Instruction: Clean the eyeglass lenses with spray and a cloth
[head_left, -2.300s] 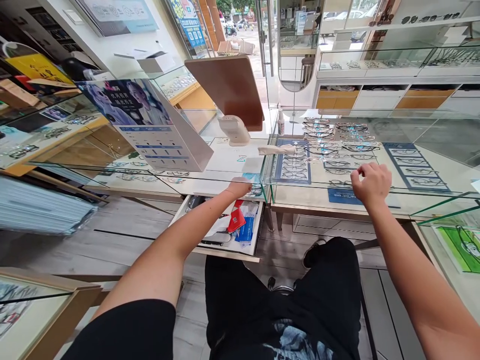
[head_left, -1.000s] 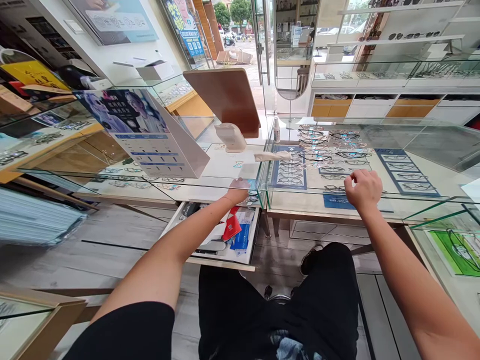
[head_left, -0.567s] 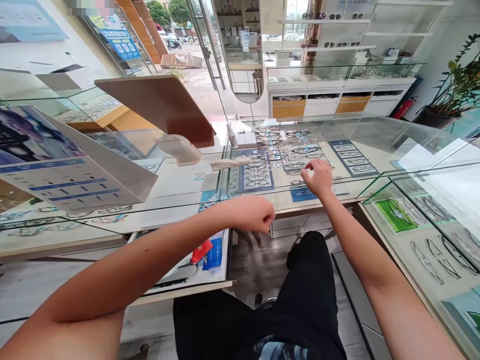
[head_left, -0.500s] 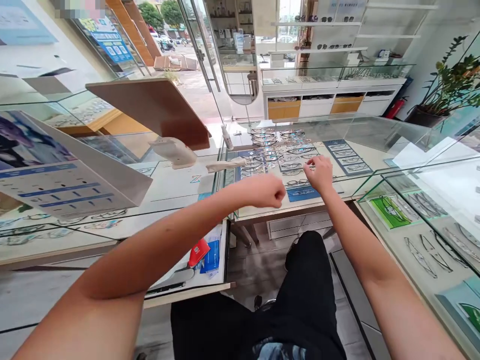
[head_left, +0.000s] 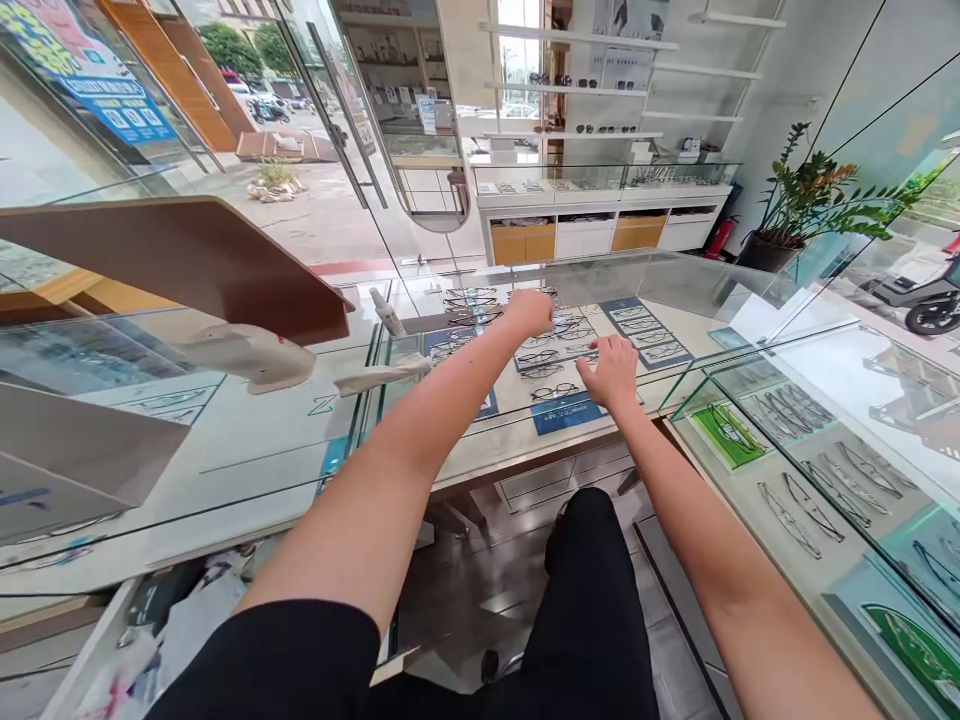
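**Both our hands are over the glass counter with eyeglass frames**

Our left hand (head_left: 531, 312) is above the rows of eyeglass frames (head_left: 471, 306) in the glass counter (head_left: 495, 432). Its fingers are curled inward; we cannot tell if they pinch something. Our right hand (head_left: 613, 374) is nearer to the front edge, with the thumb and the bent fingers apart, close to the front pair of glasses (head_left: 555, 391) and the blue card (head_left: 562, 414). The white bottle (head_left: 388, 312) stands tilted in our view near the left edge, and the pale cloth (head_left: 379, 375) lies across this edge. Beyond the right front corner, the green card (head_left: 729, 436) lies in the side case (head_left: 705, 490).
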